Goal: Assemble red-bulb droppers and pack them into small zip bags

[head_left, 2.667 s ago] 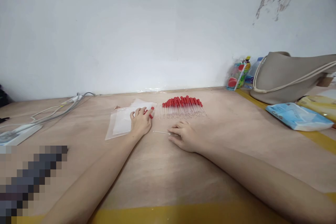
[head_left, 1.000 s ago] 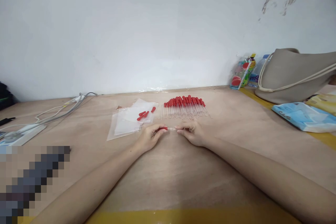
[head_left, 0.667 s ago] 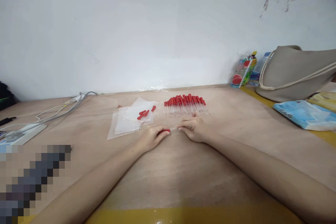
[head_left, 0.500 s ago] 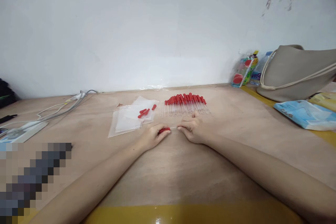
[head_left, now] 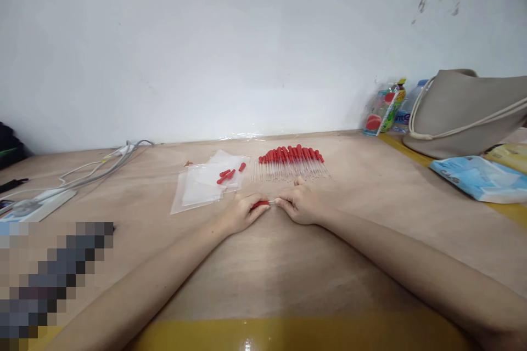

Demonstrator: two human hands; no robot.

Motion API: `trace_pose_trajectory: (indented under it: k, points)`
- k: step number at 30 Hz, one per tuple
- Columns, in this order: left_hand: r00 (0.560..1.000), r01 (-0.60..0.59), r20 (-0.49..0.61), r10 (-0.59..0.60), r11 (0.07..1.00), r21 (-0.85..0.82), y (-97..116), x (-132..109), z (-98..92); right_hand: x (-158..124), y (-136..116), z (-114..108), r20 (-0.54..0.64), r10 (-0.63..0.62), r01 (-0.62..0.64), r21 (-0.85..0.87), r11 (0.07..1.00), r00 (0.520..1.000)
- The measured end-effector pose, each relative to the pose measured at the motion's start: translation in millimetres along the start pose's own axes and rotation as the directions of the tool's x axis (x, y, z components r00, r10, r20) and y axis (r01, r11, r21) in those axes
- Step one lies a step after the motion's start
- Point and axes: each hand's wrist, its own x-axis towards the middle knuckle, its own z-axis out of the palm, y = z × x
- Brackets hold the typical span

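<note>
Held on or just above the table [head_left: 263, 271], in front of a row of red-topped droppers [head_left: 290, 159]: one red bulb [head_left: 260, 204], clamped between thumb and fingers of the left hand [head_left: 242, 211], and one thin clear tube [head_left: 272, 202], pinched in the right hand [head_left: 302, 205]. Visible between the two hands, only a short stretch of tube, pointing at the bulb's mouth — too small to tell whether inside it or merely against it. Likely chief fault: bending or snapping of the tube, from a sideways push on so slender a part. Also possible: slipping of the tube through the fingertips, from too light a pinch, or skewing against the bulb, from hands out of line. Close to the droppers' tips, a raised finger of the right hand — hence possible scattering of the row at a slight forward sweep. At left, on pale plastic bags [head_left: 196, 193], four loose bulbs [head_left: 231, 174], probably apt to roll if nudged.
</note>
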Motion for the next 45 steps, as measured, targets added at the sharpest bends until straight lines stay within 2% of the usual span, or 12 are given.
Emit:
trace_pose_trajectory:
  k: [3,5,8,11,14,18,25,31,34,38,42,45]
  points:
    - [0.993,0.118,0.034,-0.115,0.987,-0.111,-1.3,3.8,-1.4,1.1,2.7,1.2,0.010,0.027,-0.028,0.041,0.999,1.000]
    - [0.965,0.262,0.051,-0.259,0.916,-0.303,-3.7,7.1,-0.9,1.8,3.7,2.2,-0.008,0.071,-0.070,0.087,0.994,0.997]
    - [0.883,0.394,0.061,-0.465,0.665,-0.635,-5.7,11.1,1.5,1.8,2.6,3.2,-0.033,0.113,-0.108,0.135,0.985,0.993]
    - [0.810,0.343,0.000,-0.586,0.475,-0.810,-4.8,13.5,2.1,0.0,0.3,2.5,-0.027,0.059,-0.055,0.122,0.991,0.998]
    - [0.722,0.299,-0.074,-0.688,0.406,-0.864,-9.5,20.5,-3.3,-2.0,0.1,1.1,-0.076,0.035,-0.026,0.113,0.993,0.996]
    - [0.655,0.532,-0.019,-0.755,0.478,-0.699,-35.0,49.4,-16.1,-5.3,4.5,0.4,-0.125,0.085,-0.076,0.076,0.994,0.988]
    - [0.646,0.720,0.058,-0.761,0.583,-0.377,-77.1,118.1,-9.4,-13.6,9.1,-1.4,-0.066,0.085,-0.086,-0.026,0.996,0.994]
    - [0.702,0.710,0.012,-0.713,0.697,-0.104,-84.1,134.5,-2.2,-13.5,7.9,-2.5,-0.058,0.087,-0.090,-0.050,0.995,0.995]
    - [0.749,0.660,-0.072,-0.659,0.751,-0.003,-86.7,119.8,-13.6,-13.4,7.9,-1.0,-0.082,0.087,-0.092,-0.057,0.994,0.993]
    - [0.800,0.595,-0.189,-0.569,0.793,0.131,-85.1,74.4,-24.5,-8.6,7.9,5.3,-0.132,0.096,-0.109,-0.098,0.989,0.987]
    - [0.864,0.490,-0.344,-0.368,0.775,0.400,-79.9,34.0,-16.9,11.5,6.1,15.7,-0.188,0.078,-0.108,-0.157,0.982,0.979]
    - [0.880,0.452,-0.384,-0.279,0.741,0.497,-77.3,26.6,-8.3,35.5,4.3,24.4,-0.204,0.088,-0.134,-0.227,0.965,0.975]
